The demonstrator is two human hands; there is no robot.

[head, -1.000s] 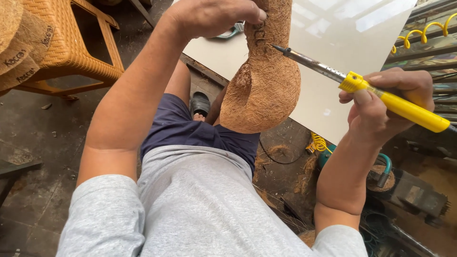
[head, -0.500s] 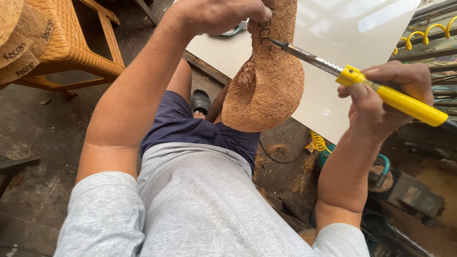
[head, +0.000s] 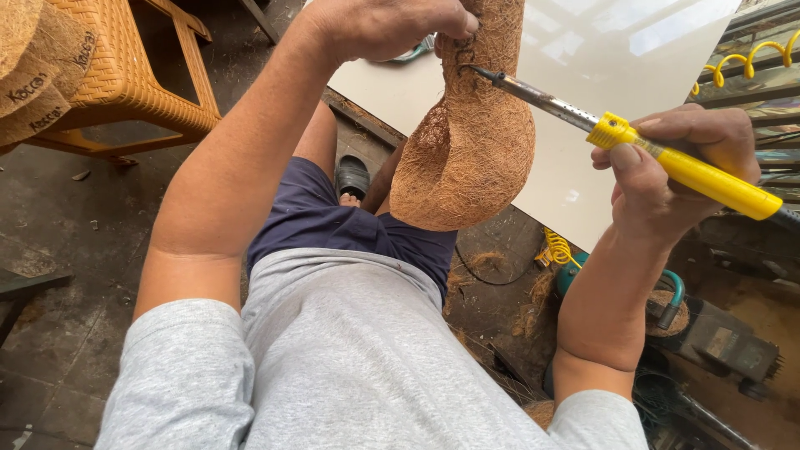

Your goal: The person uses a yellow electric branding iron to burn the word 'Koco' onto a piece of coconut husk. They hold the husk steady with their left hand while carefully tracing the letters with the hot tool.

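Pressing closer than before, the right hand point(head: 675, 179) clenches the soldering iron point(head: 633, 142) against the left hand point(head: 383, 25)-gripped coir piece point(head: 475, 150).

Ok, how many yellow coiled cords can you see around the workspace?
2: one yellow coiled cord at the upper right by the rails, another on the floor below the white panel. More may be hidden.

A dark, stained concrete floor point(head: 75, 250) lies beneath an orange woven plastic chair point(head: 125, 75). Right of the chair, a glossy white tile point(head: 600, 75) reflects window light.
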